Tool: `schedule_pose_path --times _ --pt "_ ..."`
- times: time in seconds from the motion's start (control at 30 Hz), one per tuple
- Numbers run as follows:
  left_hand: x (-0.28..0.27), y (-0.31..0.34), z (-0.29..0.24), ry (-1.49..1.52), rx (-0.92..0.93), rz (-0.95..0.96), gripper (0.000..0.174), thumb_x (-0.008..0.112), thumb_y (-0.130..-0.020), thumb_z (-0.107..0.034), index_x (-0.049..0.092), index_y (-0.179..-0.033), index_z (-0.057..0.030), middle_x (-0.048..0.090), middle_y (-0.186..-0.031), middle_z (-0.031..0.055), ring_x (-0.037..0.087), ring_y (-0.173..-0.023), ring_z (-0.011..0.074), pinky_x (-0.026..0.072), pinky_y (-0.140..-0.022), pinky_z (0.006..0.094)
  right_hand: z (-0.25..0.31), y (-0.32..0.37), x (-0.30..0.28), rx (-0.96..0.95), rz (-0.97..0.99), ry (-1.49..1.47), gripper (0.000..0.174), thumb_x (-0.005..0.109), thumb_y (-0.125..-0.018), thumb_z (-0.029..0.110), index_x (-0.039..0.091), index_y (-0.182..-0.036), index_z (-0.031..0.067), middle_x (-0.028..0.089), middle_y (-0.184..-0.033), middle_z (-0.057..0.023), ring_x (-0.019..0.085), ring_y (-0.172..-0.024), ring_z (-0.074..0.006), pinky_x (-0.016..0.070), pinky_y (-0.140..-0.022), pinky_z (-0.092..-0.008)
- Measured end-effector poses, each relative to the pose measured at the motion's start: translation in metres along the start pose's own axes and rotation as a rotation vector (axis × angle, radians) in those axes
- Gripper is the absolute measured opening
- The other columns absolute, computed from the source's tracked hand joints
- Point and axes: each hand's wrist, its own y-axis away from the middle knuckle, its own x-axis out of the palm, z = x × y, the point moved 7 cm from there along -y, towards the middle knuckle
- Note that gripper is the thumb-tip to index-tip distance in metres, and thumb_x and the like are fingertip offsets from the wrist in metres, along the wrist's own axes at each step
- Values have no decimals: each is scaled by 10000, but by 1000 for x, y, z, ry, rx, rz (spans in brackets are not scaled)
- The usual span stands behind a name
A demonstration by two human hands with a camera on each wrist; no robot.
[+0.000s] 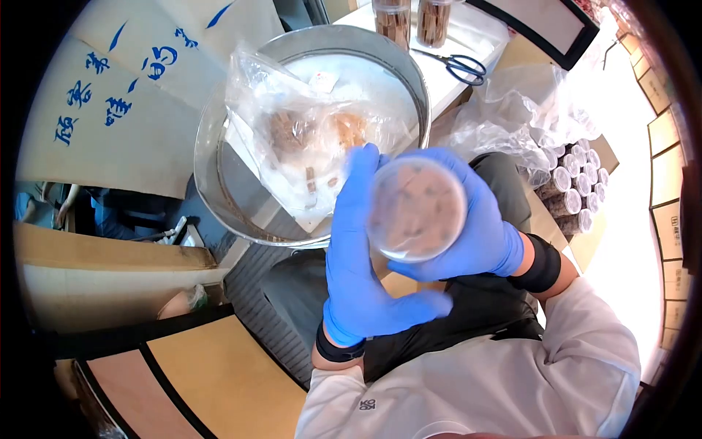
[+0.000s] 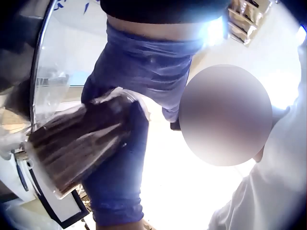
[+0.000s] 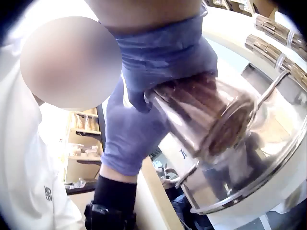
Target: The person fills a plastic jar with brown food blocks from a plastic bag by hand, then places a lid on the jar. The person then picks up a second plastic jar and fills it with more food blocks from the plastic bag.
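Note:
A clear plastic jar (image 1: 417, 211) packed with brown strips is held over the lap, one round end facing up in the head view. My blue-gloved right hand (image 1: 479, 216) grips it, fingers curled round its side. The gloved left hand (image 1: 355, 256) is at the jar's other side, its fingers straight and its thumb spread away. In the left wrist view the jar (image 2: 79, 143) lies at a slant and its dark strips show through the wall. From the right wrist, the jar (image 3: 204, 117) tilts down toward the basin.
Ahead stands a round metal basin (image 1: 208, 157) with an opened clear plastic bag (image 1: 252, 91) and brown bits inside. Scissors (image 1: 464, 67) and two filled jars (image 1: 433, 23) are on the white surface at the upper right. Several more jars (image 1: 574, 183) are stacked at the right.

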Motion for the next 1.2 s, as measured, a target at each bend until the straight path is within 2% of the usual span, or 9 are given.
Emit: schedule_pose_path --times 0.03,0.13,0.27,0.37,0.5,0.57,0.67,0.9,1.2 --pt "-4 -4 3 23 66 26 1418 948 -539 -328 -22 -1512 22 317 -1481 203 374 -1353 305 326 -1108 439 -1 0 -7 81 -74 -113 862 906 -576 256 472 -1289 37 592 -1173 -109 595 -1084 -223 484 -933 -356" --pt "4 -14 19 -150 -6 216 1436 951 -541 -309 -55 -1512 12 296 -1481 206 361 -1360 300 328 -1106 420 5 -6 -21 317 -170 -432 917 921 -576 219 432 -1324 13 578 -1237 -83 548 -1151 -154 452 -995 -332" --pt "10 -8 32 -377 -138 170 982 897 -607 -188 351 -1398 11 536 -1288 140 534 -1167 215 432 -1000 371 10 -17 -28 192 -184 -466 1076 930 -561 223 323 -1424 10 508 -1329 -132 510 -1220 -195 409 -1046 -361" --pt "6 -5 31 -113 -299 195 819 874 -608 -161 460 -1293 10 596 -1197 96 573 -1080 178 457 -953 356 21 -28 -41 -108 -175 -593 1261 857 -583 550 170 -1506 35 397 -1438 -206 469 -1290 -311 393 -1080 -433" --pt "8 3 33 10 -374 325 835 878 -612 -163 461 -1311 25 596 -1195 94 561 -1089 171 440 -973 345 49 -40 -68 -170 66 -387 859 699 -788 513 406 -1417 6 433 -1416 -215 476 -1283 -333 403 -1053 -445" --pt "12 1 28 -14 -302 326 836 874 -619 -191 463 -1313 30 623 -1153 99 589 -1045 174 454 -953 324 62 -39 -48 -280 477 83 574 690 -830 294 545 -1318 28 505 -1349 -155 521 -1226 -307 397 -1040 -388" --pt "7 -1 25 -240 -238 221 817 858 -639 -214 461 -1315 18 645 -1118 123 632 -990 198 488 -909 325 64 -36 -47 -152 202 105 381 626 -853 162 618 -1218 52 575 -1222 -158 571 -1129 -326 437 -984 -372" --pt "9 1 3 -511 -116 39 765 845 -655 -227 486 -1289 8 648 -1122 162 663 -972 227 519 -858 347 65 -31 -46 -99 130 168 359 600 -881 191 615 -1214 58 579 -1167 -150 568 -1109 -295 428 -973 -372" --pt "22 9 29 176 -487 325 715 849 -667 -174 513 -1270 11 622 -1120 63 589 -990 138 471 -901 299 50 -46 -52 46 279 -173 376 555 -870 203 639 -1167 -13 619 -1103 -128 567 -1055 -210 403 -968 -304"
